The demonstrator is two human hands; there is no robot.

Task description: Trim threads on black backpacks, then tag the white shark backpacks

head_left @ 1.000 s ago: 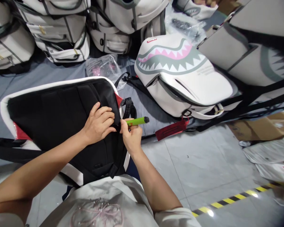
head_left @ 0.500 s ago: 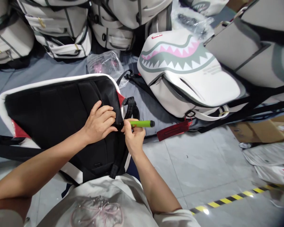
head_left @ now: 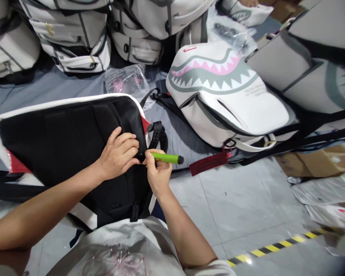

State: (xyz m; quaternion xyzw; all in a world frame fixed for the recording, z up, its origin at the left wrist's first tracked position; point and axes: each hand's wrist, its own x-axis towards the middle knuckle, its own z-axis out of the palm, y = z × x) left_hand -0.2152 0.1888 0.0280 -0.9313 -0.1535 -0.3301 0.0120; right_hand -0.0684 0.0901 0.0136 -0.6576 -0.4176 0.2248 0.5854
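Note:
A backpack [head_left: 57,142] lies with its black padded back panel up, edged in white with red corner patches. My left hand [head_left: 120,153] rests palm down on the panel, fingers outstretched and slightly apart, its thumb reaching toward the strap end. Between the fingers of my right hand [head_left: 160,174] is a green marker [head_left: 169,158], its dark end pointing right. The marker's other end is hidden by my fingers, close to the panel's right edge. Black webbing straps [head_left: 158,134] loop up beside that edge.
A white backpack with a shark-mouth print [head_left: 218,84] lies to the right, a red tag [head_left: 209,163] hanging from it. Stacked backpacks [head_left: 74,34] line the back. A plastic bag [head_left: 128,80] lies behind my work. Cardboard [head_left: 313,163] sits on the floor at right.
The view has shifted slightly, so the backpack and both hands appear a little further left and lower. My hands keep their hold and place on it. Another person's fingers now show at the top.

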